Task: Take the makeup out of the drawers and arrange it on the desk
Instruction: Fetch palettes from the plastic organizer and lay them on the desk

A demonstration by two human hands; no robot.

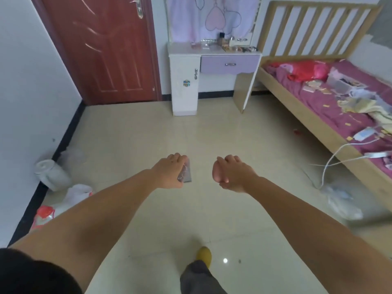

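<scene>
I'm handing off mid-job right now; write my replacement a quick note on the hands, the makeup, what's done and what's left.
Left hand grips a small flat greyish packet; its contents are unreadable.
Right hand holds nothing, fingers loosely curled.
You stand well back from the white dressing desk.
Done: several small makeup items lie on the desktop; the lilac drawer is closed.
Left: walk over, place the packet, check the drawer, tidy the arrangement.

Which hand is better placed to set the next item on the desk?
Left, probably: the left hand already holds a small flat packet in its grip; the right hand holds nothing visible. Both are equally far from the desk.
</scene>
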